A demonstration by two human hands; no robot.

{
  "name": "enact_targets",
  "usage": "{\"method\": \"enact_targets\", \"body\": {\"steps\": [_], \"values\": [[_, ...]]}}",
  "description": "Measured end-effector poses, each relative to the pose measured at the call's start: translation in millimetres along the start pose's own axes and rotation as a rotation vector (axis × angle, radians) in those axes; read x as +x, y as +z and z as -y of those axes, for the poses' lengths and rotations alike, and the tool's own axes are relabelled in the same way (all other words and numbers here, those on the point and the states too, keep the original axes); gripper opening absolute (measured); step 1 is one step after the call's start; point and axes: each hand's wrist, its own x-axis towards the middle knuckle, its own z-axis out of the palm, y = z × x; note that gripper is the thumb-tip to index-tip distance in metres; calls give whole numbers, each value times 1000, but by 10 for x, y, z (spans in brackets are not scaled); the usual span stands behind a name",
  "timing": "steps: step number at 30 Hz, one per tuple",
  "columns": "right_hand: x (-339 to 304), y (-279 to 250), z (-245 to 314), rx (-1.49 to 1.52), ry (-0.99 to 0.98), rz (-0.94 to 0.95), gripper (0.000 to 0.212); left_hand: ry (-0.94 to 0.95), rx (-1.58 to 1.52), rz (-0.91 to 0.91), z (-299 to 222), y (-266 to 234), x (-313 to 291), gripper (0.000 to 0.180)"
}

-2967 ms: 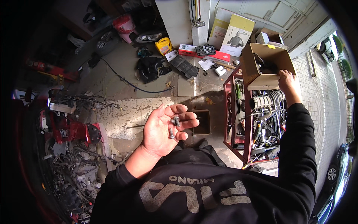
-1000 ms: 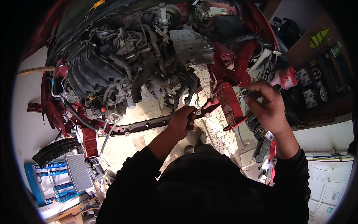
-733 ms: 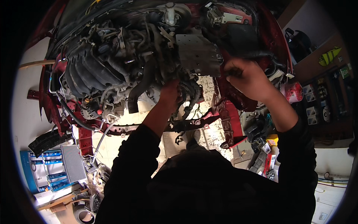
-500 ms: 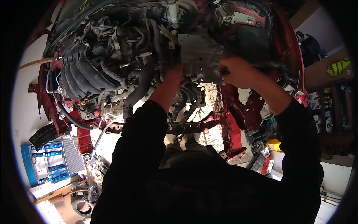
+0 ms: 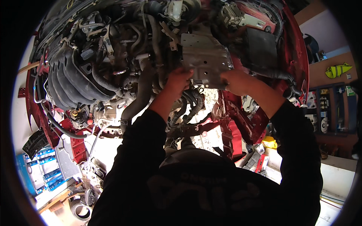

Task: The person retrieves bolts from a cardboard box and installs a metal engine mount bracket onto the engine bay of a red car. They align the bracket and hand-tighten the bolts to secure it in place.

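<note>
A grey metal plate with several round holes lies at the middle of the open engine bay, between my two hands. My left hand is closed on its near left corner, the thumb pressing on top. At the near right corner my right hand grips the edge with curled fingers. The fingertips under the plate are hidden. Just below the plate hang black corrugated hoses. A thick black hose runs down left of my left hand.
A ribbed black engine cover sits on the left. On the right are a dark box and the red body edge. Crumpled red metal stands below my right hand. Blue packaged parts and a ring-shaped part lie at lower left.
The view has shifted a little. My right hand has come lower, and the plate now shows more fully and brighter between both hands. My left thumb now shows on the plate's corner.
</note>
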Motion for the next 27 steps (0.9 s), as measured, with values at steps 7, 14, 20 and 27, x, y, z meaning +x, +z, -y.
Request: {"method": "enact_targets", "body": {"steps": [7,14,20,27], "values": [[61,86,-100,63,37,-154,32,68,-306,76,72,108,-57,13],[58,-101,-138,569,376,-96,27,107,-393,133,37,98,-94,11],[230,160,-435,359,49,-359,21,65,-267,77,33,116,80,10],[170,154,-291,351,230,-74,22,87,-141,61,94,82,137,14]]}}
